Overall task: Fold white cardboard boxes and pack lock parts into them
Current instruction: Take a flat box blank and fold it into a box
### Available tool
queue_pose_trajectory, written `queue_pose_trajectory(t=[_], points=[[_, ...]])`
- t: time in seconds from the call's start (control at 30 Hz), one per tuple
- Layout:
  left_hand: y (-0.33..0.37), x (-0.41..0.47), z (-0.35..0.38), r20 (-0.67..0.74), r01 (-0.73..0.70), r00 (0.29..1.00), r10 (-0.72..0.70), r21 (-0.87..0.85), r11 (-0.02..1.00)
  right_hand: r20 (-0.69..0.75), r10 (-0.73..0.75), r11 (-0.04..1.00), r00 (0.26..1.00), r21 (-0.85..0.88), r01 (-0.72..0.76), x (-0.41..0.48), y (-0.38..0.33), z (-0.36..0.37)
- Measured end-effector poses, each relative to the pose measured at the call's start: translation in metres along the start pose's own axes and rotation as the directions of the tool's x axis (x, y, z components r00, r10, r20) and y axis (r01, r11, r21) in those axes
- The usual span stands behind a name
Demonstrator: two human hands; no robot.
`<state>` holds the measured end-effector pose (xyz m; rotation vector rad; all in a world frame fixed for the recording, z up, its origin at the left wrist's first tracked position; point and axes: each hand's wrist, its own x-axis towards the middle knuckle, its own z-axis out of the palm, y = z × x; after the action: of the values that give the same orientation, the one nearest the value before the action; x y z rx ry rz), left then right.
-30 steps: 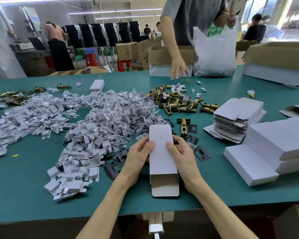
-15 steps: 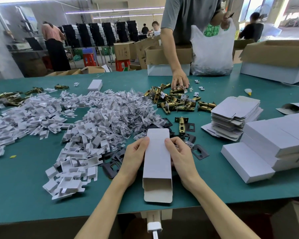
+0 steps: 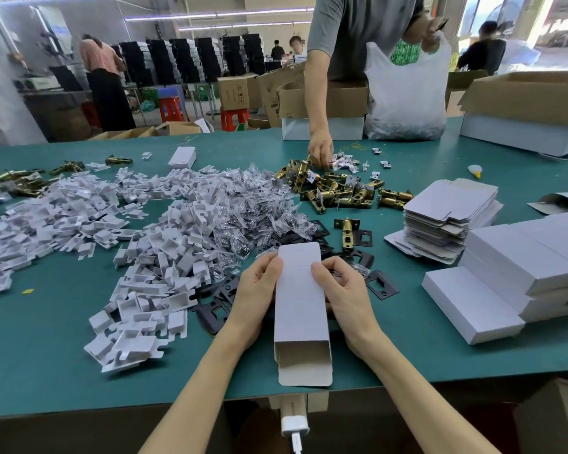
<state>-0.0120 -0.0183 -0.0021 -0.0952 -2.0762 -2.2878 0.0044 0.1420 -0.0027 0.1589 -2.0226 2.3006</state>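
Note:
A long white cardboard box [image 3: 300, 306] stands tilted over the near edge of the green table [image 3: 46, 362], its open end and loose flap toward me. My left hand [image 3: 258, 291] grips its left side and my right hand [image 3: 343, 291] grips its right side, thumbs on the top face near the far flap. Brass latch bolts [image 3: 338, 188] lie in a heap beyond, one single bolt [image 3: 347, 233] sits just behind the box, and black strike plates [image 3: 381, 284] lie around my hands.
Piles of white folded card inserts [image 3: 145, 280] and bagged screws [image 3: 243, 204] cover the left and middle. A stack of flat box blanks [image 3: 450, 214] and finished white boxes [image 3: 518, 267] stand at right. Another person's hand [image 3: 320, 150] reaches into the brass parts across the table.
The box has opened from nearly flat into a tube and swung slightly toward me. The other person's hand moved down onto the brass parts pile.

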Motion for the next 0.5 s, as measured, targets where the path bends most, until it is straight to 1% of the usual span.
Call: queue_pose_trajectory(t=[0.13,0.27,0.5], points=[[0.0010,-0.0005,-0.0019,0.062,-0.040,0.997,0.042,-0.028,0.999,-0.012,0.006,1.000,1.000,0.008,-0.005,0.0003,0.0011,0.0000],[0.0043,-0.0022,-0.0013,0.109,-0.070,0.992,0.067,0.030,0.997,-0.041,-0.003,1.000,0.999,0.008,0.003,0.0014,0.0020,-0.0011],[0.0076,-0.0055,0.0024,0.110,0.007,0.994,-0.010,0.035,0.999,-0.067,0.014,1.000,0.998,0.029,-0.012,0.0015,0.0012,-0.0028]])
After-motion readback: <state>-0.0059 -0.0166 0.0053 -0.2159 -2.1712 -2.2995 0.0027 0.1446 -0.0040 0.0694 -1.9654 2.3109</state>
